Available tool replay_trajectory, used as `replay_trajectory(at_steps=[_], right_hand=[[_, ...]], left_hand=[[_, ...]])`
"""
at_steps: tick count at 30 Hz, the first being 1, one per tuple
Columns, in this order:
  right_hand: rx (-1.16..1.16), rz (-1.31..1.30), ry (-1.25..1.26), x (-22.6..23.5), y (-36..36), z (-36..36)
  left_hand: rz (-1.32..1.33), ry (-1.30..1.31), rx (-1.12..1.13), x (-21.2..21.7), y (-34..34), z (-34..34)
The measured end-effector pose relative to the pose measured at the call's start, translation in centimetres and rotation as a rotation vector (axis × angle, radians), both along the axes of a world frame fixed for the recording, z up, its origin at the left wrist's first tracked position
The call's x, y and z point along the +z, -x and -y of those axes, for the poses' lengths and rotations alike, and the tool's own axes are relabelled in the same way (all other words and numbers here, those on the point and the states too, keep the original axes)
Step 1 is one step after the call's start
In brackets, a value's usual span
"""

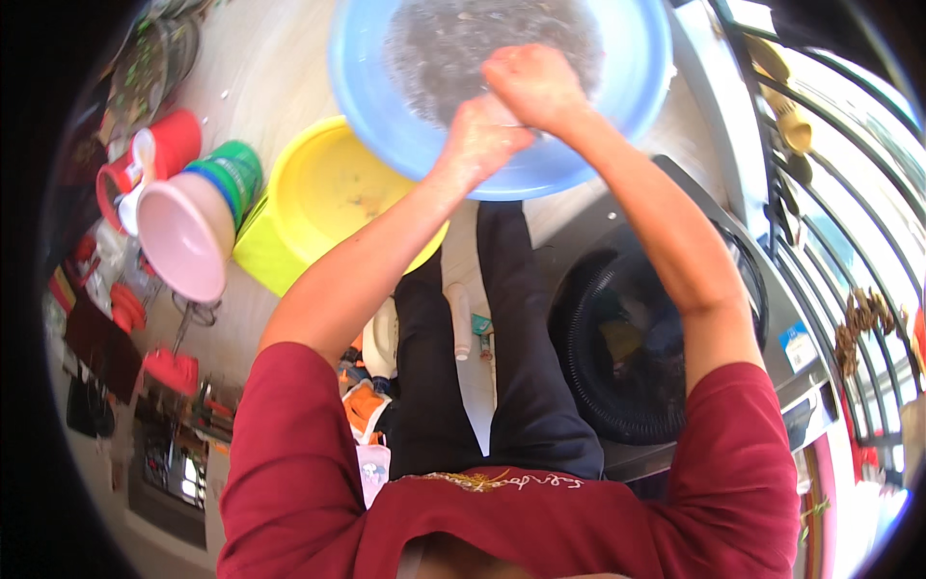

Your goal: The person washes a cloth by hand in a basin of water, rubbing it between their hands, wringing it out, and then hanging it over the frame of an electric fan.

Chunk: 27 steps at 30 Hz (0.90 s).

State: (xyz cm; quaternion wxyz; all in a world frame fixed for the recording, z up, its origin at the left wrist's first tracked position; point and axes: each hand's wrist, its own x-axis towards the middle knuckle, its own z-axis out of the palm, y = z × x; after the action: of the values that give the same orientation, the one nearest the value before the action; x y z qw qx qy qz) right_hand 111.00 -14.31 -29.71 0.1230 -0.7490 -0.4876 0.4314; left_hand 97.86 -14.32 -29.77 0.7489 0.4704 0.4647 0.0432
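A large blue basin (pixel 632 68) stands ahead of me with murky grey, bubbly water (pixel 449 48) in it. Over its near part my two wet hands meet, one against the other. My left hand (pixel 482 135) is closed, lower and nearer to me. Just above it my right hand (pixel 535 82) forms a fist. Something pale shows in the small gap between them, but its kind is hidden by the fingers. A yellow basin (pixel 294 188) sits at the near left of the blue one, with a few small dark bits on its bottom.
Left of the yellow basin are a pink basin (pixel 183 241), a green bucket (pixel 236 174) and a red bucket (pixel 177 137). A washing machine with a round dark door (pixel 617 338) is at my right, below a barred window (pixel 820 212). Bottles (pixel 460 323) stand between my legs.
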Motion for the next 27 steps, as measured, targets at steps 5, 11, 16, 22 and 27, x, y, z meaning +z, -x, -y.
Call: replay_trajectory(at_steps=[5, 11, 16, 22, 27], right_hand=[[-0.165, -0.102, 0.238, -0.2, 0.6, 0.4], [-0.85, -0.33, -0.198, -1.3, 2.0, 3.0], [-1.032, -0.925, -0.173, 2.7, 3.8, 4.7], [-1.261, -1.346, -0.173, 7.2, 4.0, 5.7], [-1.124, -1.709, -0.315, 8.6, 5.2, 6.5]], left_hand=[[-0.084, -0.273, -0.035, -2.4, 0.2, 0.8], [-0.189, -0.484, 0.052, 0.5, 0.6, -0.2], [-0.047, -0.386, 0.053, 5.1, 1.5, 1.3], [0.155, 0.31, 0.559, 5.7, 4.7, 2.2], [0.29, 0.416, 0.617, 7.2, 6.4, 3.8]])
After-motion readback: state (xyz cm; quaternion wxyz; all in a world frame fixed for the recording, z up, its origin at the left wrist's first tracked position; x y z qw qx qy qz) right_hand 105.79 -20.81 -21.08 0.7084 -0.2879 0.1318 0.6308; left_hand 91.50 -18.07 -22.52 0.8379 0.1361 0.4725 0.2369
